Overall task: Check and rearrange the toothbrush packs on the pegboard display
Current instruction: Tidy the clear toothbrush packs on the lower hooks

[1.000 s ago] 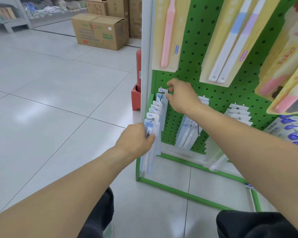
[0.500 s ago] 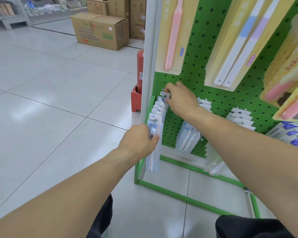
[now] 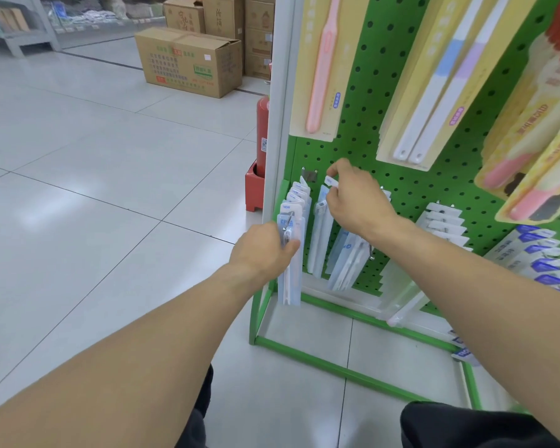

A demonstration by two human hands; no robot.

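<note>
A green pegboard (image 3: 379, 101) carries hanging toothbrush packs. On its lowest left hook hangs a row of white and blue toothbrush packs (image 3: 296, 202). My left hand (image 3: 262, 253) grips the front packs of that row near the hook's tip. My right hand (image 3: 353, 198) pinches the top tab of a single clear toothbrush pack (image 3: 319, 240), held just right of the row and off the hook. The bare hook bracket (image 3: 308, 173) shows on the board behind.
More pack rows (image 3: 443, 221) hang to the right, and large yellow toothbrush cards (image 3: 324, 66) hang above. A red fire extinguisher (image 3: 262, 130) stands left of the white rack post. Cardboard boxes (image 3: 191, 59) sit on the tiled floor behind. The green base frame (image 3: 304, 357) lies below.
My right hand has pulled one pack off the back of the hook and moved it right. My left hand still holds the front packs. The camera shifted slightly.
</note>
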